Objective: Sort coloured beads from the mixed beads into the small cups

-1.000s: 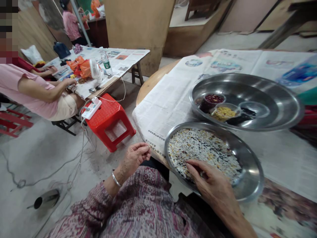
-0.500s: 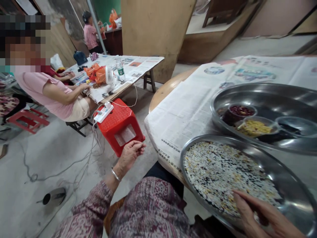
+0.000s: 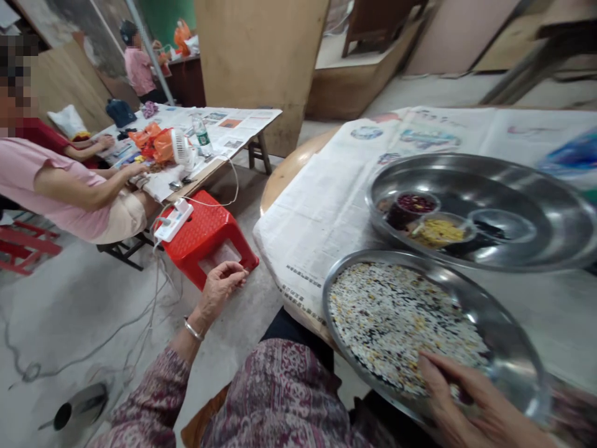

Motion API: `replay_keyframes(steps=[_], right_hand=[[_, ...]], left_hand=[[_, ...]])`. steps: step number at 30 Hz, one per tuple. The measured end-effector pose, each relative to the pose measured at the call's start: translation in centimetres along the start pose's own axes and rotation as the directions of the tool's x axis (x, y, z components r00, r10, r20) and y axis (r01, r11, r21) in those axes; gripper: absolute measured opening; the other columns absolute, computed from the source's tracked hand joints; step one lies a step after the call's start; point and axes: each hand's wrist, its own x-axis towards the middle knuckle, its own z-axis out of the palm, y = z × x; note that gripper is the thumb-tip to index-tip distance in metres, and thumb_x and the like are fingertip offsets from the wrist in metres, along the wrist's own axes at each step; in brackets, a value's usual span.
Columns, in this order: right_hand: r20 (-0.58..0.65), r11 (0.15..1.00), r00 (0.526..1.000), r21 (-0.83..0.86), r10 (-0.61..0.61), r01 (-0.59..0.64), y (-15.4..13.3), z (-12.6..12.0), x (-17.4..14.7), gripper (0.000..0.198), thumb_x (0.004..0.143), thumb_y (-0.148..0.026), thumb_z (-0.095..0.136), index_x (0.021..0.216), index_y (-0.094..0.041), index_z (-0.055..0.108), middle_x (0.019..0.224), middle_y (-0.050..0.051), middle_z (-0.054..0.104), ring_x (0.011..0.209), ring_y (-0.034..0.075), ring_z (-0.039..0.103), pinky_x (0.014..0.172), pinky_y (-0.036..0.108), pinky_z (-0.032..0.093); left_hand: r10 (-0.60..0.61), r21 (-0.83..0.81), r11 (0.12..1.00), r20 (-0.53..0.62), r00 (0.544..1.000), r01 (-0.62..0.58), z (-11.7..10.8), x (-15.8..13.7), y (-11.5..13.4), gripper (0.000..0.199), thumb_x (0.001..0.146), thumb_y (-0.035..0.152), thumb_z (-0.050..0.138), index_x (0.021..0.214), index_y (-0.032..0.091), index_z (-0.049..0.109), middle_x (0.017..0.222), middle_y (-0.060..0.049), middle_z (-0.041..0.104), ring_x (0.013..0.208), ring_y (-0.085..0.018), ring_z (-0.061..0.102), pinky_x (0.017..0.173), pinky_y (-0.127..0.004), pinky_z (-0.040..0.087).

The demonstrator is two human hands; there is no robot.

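Observation:
A steel tray (image 3: 515,364) holds a spread of mixed grains (image 3: 392,323), mostly white with black, yellow and dark red bits. My right hand (image 3: 476,398) reaches over its near side, thumb and forefinger pinched close to the grains; anything between them is too small to make out. My left hand (image 3: 222,287) hangs in the air left of the table, its fingertips pressed together, and what they hold, if anything, cannot be seen. Behind, a larger steel tray (image 3: 550,211) carries clear cups of dark red beans (image 3: 416,203), yellow grains (image 3: 438,232) and black grains (image 3: 489,229).
Newspaper (image 3: 317,218) covers the round table. A red plastic stool (image 3: 205,230) with a white power strip (image 3: 174,221) stands left of my left hand, cables trailing on the floor. A person in pink (image 3: 69,193) sits at another table with a fan (image 3: 181,149).
The view has turned to the right, so the trays, stool and other people appear farther left. Both hands keep their pinched shape, the right one still at the grains.

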Motion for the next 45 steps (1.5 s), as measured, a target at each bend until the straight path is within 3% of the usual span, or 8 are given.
replay_keyframes(steps=[5, 9, 14, 19, 22, 25, 35, 45], right_hand=[[-0.07, 0.991, 0.989, -0.056, -0.127, 0.123, -0.7, 0.3, 0.4, 0.023, 0.093, -0.04, 0.058, 0.093, -0.022, 0.072, 0.087, 0.007, 0.079, 0.075, 0.025, 0.074, 0.074, 0.037, 0.058], [-0.096, 0.981, 0.976, -0.04, -0.194, 0.191, -0.5, 0.5, 0.6, 0.014, 0.093, -0.03, 0.061, 0.093, -0.021, 0.071, 0.086, 0.006, 0.079, 0.074, 0.021, 0.074, 0.073, 0.033, 0.059], [-0.143, 0.971, 0.961, -0.022, -0.239, 0.238, -0.6, 0.7, 0.7, 0.009, 0.092, -0.024, 0.062, 0.095, -0.022, 0.07, 0.085, 0.005, 0.078, 0.074, 0.02, 0.075, 0.073, 0.032, 0.059], [-0.16, 0.97, 0.958, 0.011, -0.239, 0.244, -0.7, 0.8, 0.8, 0.011, 0.091, -0.019, 0.063, 0.099, -0.023, 0.069, 0.086, 0.003, 0.077, 0.075, 0.018, 0.074, 0.071, 0.03, 0.058], [-0.157, 0.97, 0.96, 0.031, -0.233, 0.24, -0.8, 0.8, 0.9, 0.014, 0.091, -0.016, 0.062, 0.1, -0.025, 0.068, 0.085, 0.001, 0.076, 0.075, 0.017, 0.073, 0.07, 0.029, 0.058], [-0.153, 0.97, 0.961, 0.041, -0.232, 0.24, -0.9, 0.9, 0.9, 0.015, 0.092, -0.014, 0.061, 0.101, -0.025, 0.068, 0.084, 0.001, 0.076, 0.073, 0.017, 0.073, 0.07, 0.029, 0.057], [-0.171, 0.965, 0.952, 0.03, -0.253, 0.262, -1.2, 0.7, 1.1, 0.016, 0.092, -0.013, 0.059, 0.101, -0.025, 0.066, 0.082, 0.0, 0.076, 0.07, 0.017, 0.072, 0.066, 0.029, 0.055], [-0.19, 0.955, 0.937, 0.0, -0.292, 0.297, -1.0, 1.0, 1.2, 0.013, 0.095, -0.013, 0.058, 0.1, -0.021, 0.066, 0.082, 0.0, 0.074, 0.071, 0.013, 0.07, 0.072, 0.027, 0.051]], left_hand=[[0.095, 0.126, 0.983, 0.249, 0.964, -0.13, 7.0, 0.0, 1.4, 0.02, 0.071, 0.026, 0.081, 0.086, 0.015, 0.075, 0.074, -0.001, 0.07, 0.065, -0.01, 0.061, 0.065, -0.023, 0.05], [0.21, 0.147, 0.946, 0.407, 0.889, -0.29, 13.5, 1.3, 2.8, 0.011, 0.076, 0.023, 0.075, 0.085, 0.016, 0.074, 0.072, -0.001, 0.07, 0.065, -0.01, 0.062, 0.065, -0.023, 0.051], [0.465, 0.137, 0.761, 0.566, 0.681, -0.634, 21.2, 3.2, 4.7, 0.008, 0.086, 0.018, 0.067, 0.09, 0.016, 0.074, 0.088, -0.005, 0.073, 0.077, -0.012, 0.066, 0.072, -0.027, 0.054], [0.604, 0.129, 0.547, 0.624, 0.496, -0.827, 26.3, 5.1, 5.4, 0.011, 0.091, 0.016, 0.062, 0.094, 0.018, 0.072, 0.095, -0.007, 0.074, 0.081, -0.014, 0.067, 0.073, -0.029, 0.054], [0.644, 0.125, 0.439, 0.647, 0.409, -0.89, 28.2, 6.9, 5.1, 0.011, 0.09, 0.014, 0.062, 0.093, 0.019, 0.071, 0.095, -0.006, 0.074, 0.083, -0.015, 0.067, 0.076, -0.031, 0.052], [0.638, 0.138, 0.391, 0.672, 0.376, -0.91, 29.9, 8.5, 4.7, 0.013, 0.088, 0.011, 0.061, 0.09, 0.019, 0.071, 0.088, -0.005, 0.073, 0.079, -0.015, 0.065, 0.075, -0.031, 0.05], [0.593, 0.141, 0.433, 0.699, 0.399, -0.89, 32.5, 9.9, 3.4, 0.018, 0.081, 0.005, 0.063, 0.089, 0.021, 0.069, 0.081, -0.002, 0.071, 0.074, -0.014, 0.065, 0.074, -0.03, 0.052], [0.663, 0.125, 0.14, 0.725, 0.186, -0.982, 32.0, 10.5, 3.4, 0.018, 0.088, 0.007, 0.059, 0.097, 0.02, 0.066, 0.092, -0.003, 0.073, 0.086, -0.014, 0.068, 0.081, -0.029, 0.056]])
